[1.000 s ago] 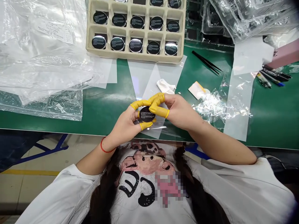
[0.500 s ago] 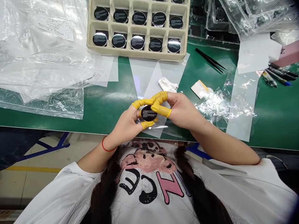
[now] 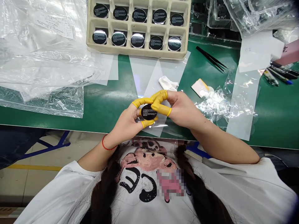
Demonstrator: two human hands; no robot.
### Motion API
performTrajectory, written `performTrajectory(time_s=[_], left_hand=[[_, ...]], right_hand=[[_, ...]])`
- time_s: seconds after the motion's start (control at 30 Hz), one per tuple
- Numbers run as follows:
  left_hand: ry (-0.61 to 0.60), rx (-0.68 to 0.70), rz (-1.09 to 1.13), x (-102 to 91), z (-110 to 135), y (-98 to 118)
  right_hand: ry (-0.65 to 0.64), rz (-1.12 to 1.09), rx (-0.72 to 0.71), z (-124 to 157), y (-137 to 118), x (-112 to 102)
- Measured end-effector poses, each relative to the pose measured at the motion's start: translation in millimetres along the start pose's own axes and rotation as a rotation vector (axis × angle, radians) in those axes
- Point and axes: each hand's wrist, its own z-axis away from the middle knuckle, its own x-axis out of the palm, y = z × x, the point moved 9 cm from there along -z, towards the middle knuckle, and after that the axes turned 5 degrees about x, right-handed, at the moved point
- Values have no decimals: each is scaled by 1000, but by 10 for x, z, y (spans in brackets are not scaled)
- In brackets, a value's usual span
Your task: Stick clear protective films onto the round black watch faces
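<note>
Left hand grips black disc at its rim, right hand closed against it; slippage of yellow finger cots risks a drop.

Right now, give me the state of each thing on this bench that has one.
Left hand: yellow finger cots on, pinching the round black device by its rim.
Right hand: cots on, fingertips against the device's right edge.
Beige pulp tray: both visible rows filled with devices.
Black tweezers: lying on the green mat, tips together.
White cloth: crumpled.
</note>
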Motion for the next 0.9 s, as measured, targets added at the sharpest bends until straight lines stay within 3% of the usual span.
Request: performTrajectory(time_s=[0.53,0.67,0.73,0.8,0.9], left_hand=[[-2,6,-3,-6,-3,-1],[8,-9,2,-10,-17,-29],[23,-30,30,-21,10,1],[34,-72,80,-34,85,65],[-95,-125,226,57,254,217]], right_hand=[[14,67,-45,24,-42,15],[57,254,-156,60,-155,5],[136,445,-271,132,-294,-121],[253,628,-311,216,-368,-385],[461,844,-161,310,-260,-967]])
